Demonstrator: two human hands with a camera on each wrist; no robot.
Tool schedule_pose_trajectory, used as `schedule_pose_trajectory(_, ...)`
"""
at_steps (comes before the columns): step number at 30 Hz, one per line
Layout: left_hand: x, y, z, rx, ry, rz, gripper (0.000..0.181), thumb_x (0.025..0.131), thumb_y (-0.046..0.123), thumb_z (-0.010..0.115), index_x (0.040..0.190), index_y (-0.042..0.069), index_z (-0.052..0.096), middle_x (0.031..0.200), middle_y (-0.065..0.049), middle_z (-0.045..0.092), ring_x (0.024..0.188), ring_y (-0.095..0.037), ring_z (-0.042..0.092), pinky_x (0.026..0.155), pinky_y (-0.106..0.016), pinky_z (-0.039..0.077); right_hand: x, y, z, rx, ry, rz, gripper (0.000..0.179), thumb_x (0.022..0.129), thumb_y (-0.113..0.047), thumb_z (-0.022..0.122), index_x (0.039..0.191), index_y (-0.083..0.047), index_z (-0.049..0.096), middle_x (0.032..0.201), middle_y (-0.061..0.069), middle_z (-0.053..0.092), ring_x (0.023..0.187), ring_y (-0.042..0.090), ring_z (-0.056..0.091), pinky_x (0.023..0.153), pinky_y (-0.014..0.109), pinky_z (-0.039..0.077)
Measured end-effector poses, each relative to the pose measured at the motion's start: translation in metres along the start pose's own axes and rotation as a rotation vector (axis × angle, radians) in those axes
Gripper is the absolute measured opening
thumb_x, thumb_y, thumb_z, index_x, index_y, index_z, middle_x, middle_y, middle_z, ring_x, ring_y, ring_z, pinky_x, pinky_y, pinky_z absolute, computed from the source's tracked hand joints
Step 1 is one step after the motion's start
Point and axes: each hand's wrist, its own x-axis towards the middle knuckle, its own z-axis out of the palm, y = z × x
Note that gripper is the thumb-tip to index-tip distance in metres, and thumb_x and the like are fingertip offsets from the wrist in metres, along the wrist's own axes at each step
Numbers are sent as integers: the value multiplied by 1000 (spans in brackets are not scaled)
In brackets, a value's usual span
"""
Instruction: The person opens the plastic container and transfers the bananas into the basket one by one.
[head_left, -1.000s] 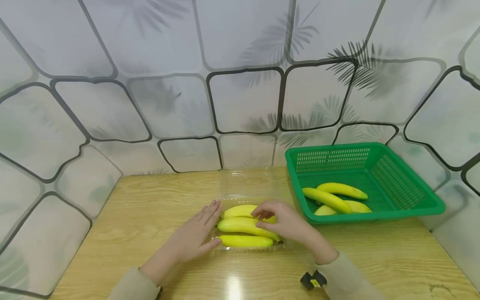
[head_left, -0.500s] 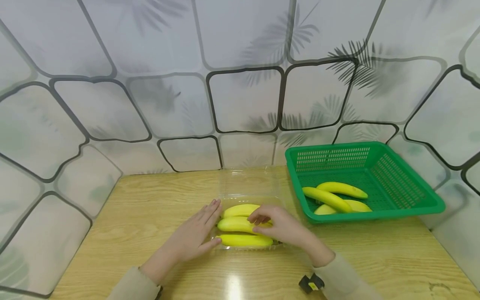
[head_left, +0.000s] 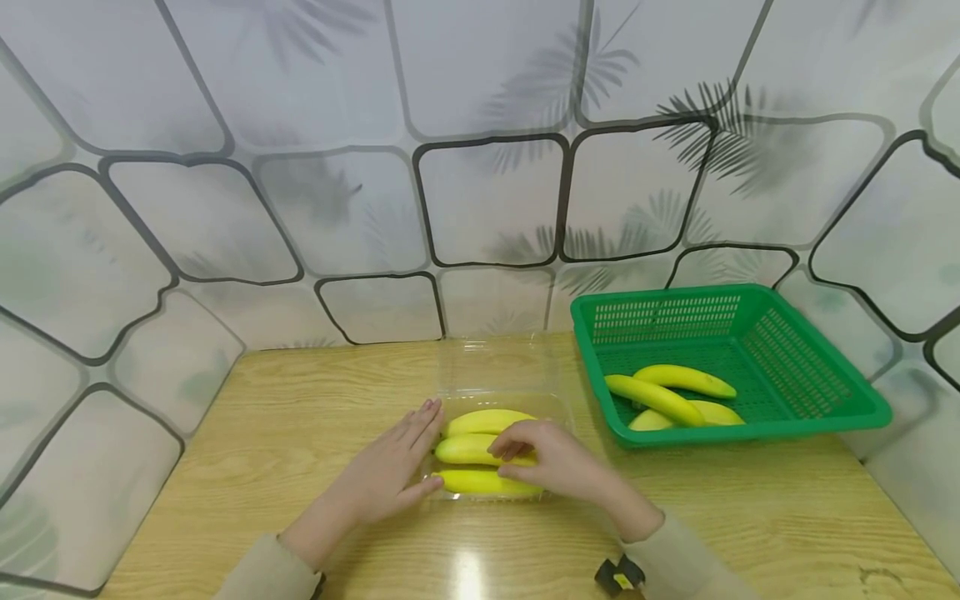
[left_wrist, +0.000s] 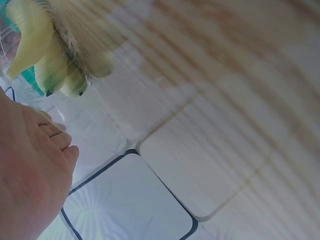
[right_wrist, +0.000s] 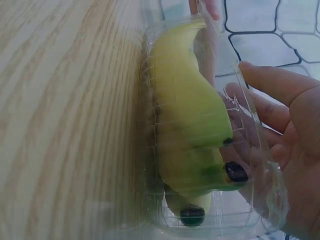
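Observation:
Three yellow bananas [head_left: 468, 450] lie side by side in a clear plastic clamshell box, whose raised lid [head_left: 495, 364] leans back behind them. My left hand [head_left: 378, 475] rests at the box's left side with straight fingers, its thumb near the front banana's tip. Over the right ends of the bananas is my right hand [head_left: 555, 458], fingers loosely bent and holding nothing visible; it hides those ends in the head view. The right wrist view shows dark banana tips [right_wrist: 236, 171] through the clear wall, with the right hand [right_wrist: 300, 125] close beside the box.
A green plastic basket [head_left: 795, 428] stands at the right, against the back wall. Several bananas [head_left: 686, 379] lie in its left part. The wooden table [head_left: 315, 392] meets patterned walls at the back and both sides.
My right hand has shifted slightly left and toward the table's front over the bananas. More of the back banana shows now. The left hand stays in place.

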Motion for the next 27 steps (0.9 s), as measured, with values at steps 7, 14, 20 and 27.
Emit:
schedule_pose_trajectory(7,1,0,0,-3,3,3,87,108,54,50,167,-3,21,176,-21,21,165,-33,23,133,-49,30,-1,-2,3,12,-12,12,26,97,-19,79,118,-6,76,115,4,79,102,15,75,92,24,64)
schedule_pose_trajectory(14,0,1,0,-7,-4,-5,87,108,55,50,167,-2,20,177,-20,19,165,-32,22,133,-47,27,-2,-3,6,-17,-17,15,25,97,-22,79,118,-8,76,115,4,80,103,16,76,92,26,64)
schedule_pose_trajectory(20,0,1,0,-10,-11,-15,87,108,55,49,168,-2,20,177,-19,19,165,-32,21,134,-46,26,-2,-6,7,-98,-31,-9,27,97,-22,79,119,-7,77,115,4,80,103,15,76,92,26,65)
schedule_pose_trajectory(27,-1,0,-1,-9,-8,-11,87,109,55,49,168,-2,20,177,-20,19,165,-32,21,134,-47,28,0,-8,11,-155,-47,-38,28,98,-21,78,121,-6,78,117,5,81,104,13,77,94,26,64)
